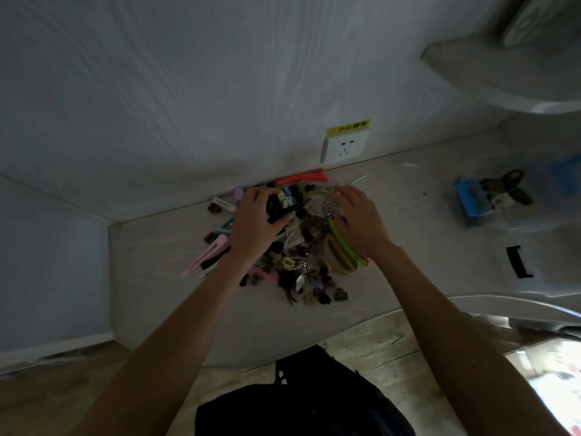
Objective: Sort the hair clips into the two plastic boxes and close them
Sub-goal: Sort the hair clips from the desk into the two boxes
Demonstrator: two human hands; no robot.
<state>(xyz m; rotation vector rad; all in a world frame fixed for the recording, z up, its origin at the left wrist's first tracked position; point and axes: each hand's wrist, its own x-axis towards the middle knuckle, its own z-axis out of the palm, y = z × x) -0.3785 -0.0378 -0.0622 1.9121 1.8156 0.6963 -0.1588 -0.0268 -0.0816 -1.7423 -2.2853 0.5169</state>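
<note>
**Both hands in the clip pile, boxes off to the side**

Head view: pile of hair clips [292, 247] sits on the pale table [157, 262], just below the wall socket [345, 147]. Left hand [256, 223] on the pile's left part, fingers curled around a bunch of dark clips [278, 206]. Right hand [358, 220] on the pile's right part, fingers bent down into it; can't tell whether they grip anything. Green clip [344, 243] beside the right palm. Blue-trimmed plastic box [473, 199], holding a few clips, lies well right of the socket.
</note>
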